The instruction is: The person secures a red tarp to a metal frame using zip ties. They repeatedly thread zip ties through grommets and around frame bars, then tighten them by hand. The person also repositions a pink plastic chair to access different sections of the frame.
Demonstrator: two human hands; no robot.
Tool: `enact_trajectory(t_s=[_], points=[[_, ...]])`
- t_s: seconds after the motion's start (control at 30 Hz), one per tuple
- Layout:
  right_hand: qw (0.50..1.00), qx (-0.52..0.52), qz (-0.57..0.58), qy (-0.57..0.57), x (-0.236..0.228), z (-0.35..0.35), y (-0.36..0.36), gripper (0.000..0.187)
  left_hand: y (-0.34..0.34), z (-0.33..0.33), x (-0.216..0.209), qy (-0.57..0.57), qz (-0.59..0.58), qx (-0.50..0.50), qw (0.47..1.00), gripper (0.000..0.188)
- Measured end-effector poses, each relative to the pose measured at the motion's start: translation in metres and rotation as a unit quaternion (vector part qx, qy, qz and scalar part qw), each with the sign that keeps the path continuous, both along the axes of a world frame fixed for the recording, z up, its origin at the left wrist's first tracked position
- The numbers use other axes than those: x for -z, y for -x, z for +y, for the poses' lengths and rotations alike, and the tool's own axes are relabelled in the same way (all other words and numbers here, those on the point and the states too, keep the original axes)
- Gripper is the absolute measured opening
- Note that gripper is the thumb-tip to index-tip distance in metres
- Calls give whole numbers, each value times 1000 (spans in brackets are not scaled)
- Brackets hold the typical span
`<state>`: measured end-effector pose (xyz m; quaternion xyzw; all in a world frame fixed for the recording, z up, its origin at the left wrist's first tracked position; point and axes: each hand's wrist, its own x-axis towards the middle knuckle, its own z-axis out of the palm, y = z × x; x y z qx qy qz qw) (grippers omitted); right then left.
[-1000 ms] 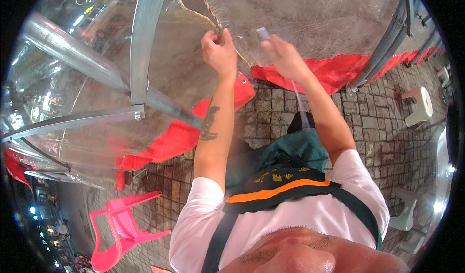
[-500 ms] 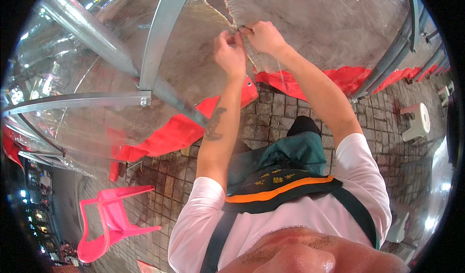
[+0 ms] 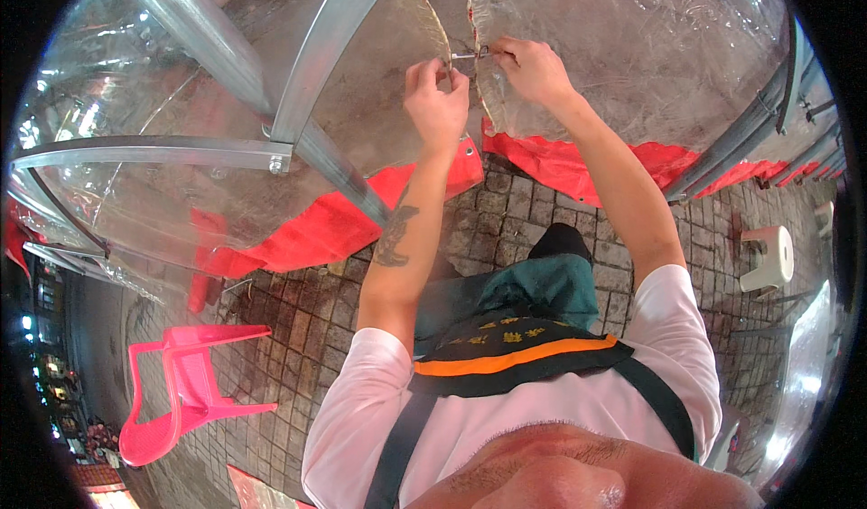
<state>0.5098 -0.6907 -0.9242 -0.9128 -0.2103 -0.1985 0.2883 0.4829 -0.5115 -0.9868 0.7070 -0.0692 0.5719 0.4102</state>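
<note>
Two clear plastic sheets hang ahead of me, a left sheet (image 3: 379, 84) and a right sheet (image 3: 623, 66), with a narrow gap between their corded edges. My left hand (image 3: 437, 102) is closed with its fingertips on the left sheet's edge. Across the gap runs a thin, short tie (image 3: 465, 56), perhaps wire or a plastic strip. My right hand (image 3: 535, 71) pinches the tie's right end beside the right sheet's edge. Red bands run along the bottom of both sheets, and the left band (image 3: 316, 238) has a metal eyelet near its corner.
Metal frame tubes (image 3: 203, 44) cross at the left, with a curved bar (image 3: 330, 44) near my left hand. More tubes (image 3: 741, 139) stand at the right. A pink plastic chair (image 3: 191, 378) lies tipped on the brick paving (image 3: 289, 328). A white stool (image 3: 768, 261) stands at the right.
My hands have drawn apart, the right one moving rightward. The tie now shows stretched between them, and the gap between the sheet edges is wider. The view has shifted slightly.
</note>
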Motion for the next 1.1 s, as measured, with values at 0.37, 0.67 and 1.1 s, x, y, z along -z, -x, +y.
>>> enact_trajectory(t_s=[0.37, 0.67, 1.1], points=[[997, -6, -50, 51, -1, -3, -10, 26, 4, 5, -19, 94, 122, 66, 986, 26], [998, -25, -37, 35, -9, 0, -13, 23, -13, 11, -29, 27, 138, 69, 988, 28], [995, -67, -70, -26, -5, 20, -15, 22, 5, 17, -30, -62, 151, 53, 985, 39]])
